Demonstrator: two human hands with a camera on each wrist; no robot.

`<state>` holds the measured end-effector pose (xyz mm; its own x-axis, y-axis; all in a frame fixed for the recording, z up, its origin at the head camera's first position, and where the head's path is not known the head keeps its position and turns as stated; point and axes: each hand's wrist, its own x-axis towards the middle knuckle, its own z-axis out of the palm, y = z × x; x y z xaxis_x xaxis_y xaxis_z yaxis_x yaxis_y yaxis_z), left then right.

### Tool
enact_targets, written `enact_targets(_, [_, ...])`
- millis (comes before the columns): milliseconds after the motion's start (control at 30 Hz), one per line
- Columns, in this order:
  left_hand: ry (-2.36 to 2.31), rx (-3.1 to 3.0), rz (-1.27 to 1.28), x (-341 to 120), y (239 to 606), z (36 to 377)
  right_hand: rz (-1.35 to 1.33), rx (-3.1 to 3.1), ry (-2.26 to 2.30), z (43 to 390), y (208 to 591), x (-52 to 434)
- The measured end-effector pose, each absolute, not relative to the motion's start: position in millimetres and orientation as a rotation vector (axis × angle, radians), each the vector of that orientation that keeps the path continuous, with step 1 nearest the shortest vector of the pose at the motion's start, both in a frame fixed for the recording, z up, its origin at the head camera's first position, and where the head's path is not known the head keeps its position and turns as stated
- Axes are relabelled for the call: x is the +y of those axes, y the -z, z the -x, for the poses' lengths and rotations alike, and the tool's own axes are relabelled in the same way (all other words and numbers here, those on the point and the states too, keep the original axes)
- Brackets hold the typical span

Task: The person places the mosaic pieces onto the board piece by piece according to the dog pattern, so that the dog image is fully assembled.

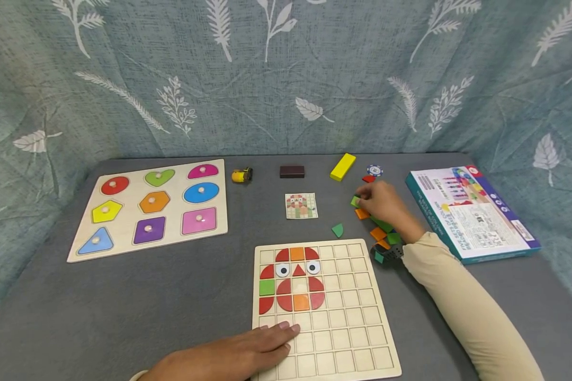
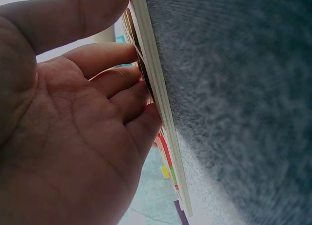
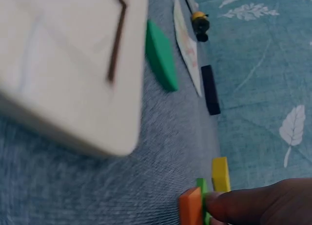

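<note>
My left hand [image 1: 240,352] lies on the lower left part of a wooden grid board [image 1: 341,320], its fingers fairly straight. The left wrist view shows the fingertips along the board's edge [image 2: 163,96]. Red, orange and green pieces and two eye discs [image 1: 313,267] make a face pattern in the board's upper left squares. Beyond the board's far right corner, my right hand [image 1: 386,203] pinches a light green square tile [image 1: 355,201] at a small pile of loose pieces. An orange tile [image 3: 190,205] sits right beside it in the right wrist view. The hand hides part of the pile.
A green quarter-round piece [image 1: 337,230] and a picture card [image 1: 301,206] lie beyond the board. At the left is a shape puzzle [image 1: 124,228]; at the right, a box [image 1: 476,211]. Along the back are a yellow block [image 1: 343,166], a dark block [image 1: 292,172] and a toy vehicle [image 1: 241,175].
</note>
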<state>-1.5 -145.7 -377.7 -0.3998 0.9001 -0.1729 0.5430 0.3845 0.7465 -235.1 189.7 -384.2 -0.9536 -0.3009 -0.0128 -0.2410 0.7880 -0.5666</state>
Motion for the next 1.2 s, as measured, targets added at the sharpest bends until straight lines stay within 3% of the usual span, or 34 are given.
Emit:
enact_targets(500, [-0.779, 2.094, -1.255, -144.7, 375.3, 4.6, 0.649, 2.790, 0.995, 218.8, 376.7, 181.3])
enact_targets(1200, [-0.635, 2.148, -1.240, -143.3, 369.6, 12.3, 1.161, 2.436, 1.046, 154.0, 362.0, 142.2])
